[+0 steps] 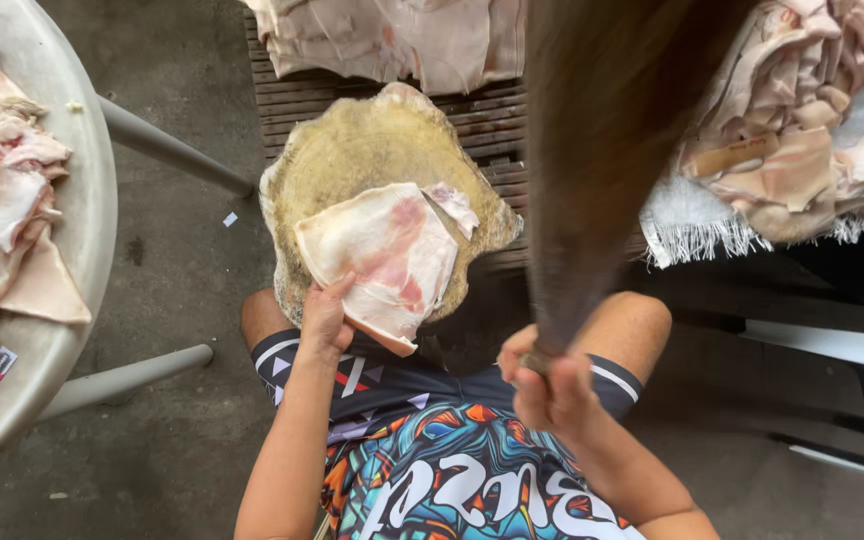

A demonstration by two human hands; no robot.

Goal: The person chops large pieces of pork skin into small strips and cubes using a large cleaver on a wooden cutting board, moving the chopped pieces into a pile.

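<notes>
Nearest the camera, a blurred cleaver (602, 150) rose above the block (372, 160), its handle clenched in the right hand (550, 385). The left hand (325, 318) pinched the near edge of a pork slab (382, 255) lying on the block.

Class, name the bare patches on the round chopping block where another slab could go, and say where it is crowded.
Free: the chopping block top beyond the pork skin slab, toward the slatted pallet. Crowded: the near edge under the left hand, and the metal tray.
</notes>
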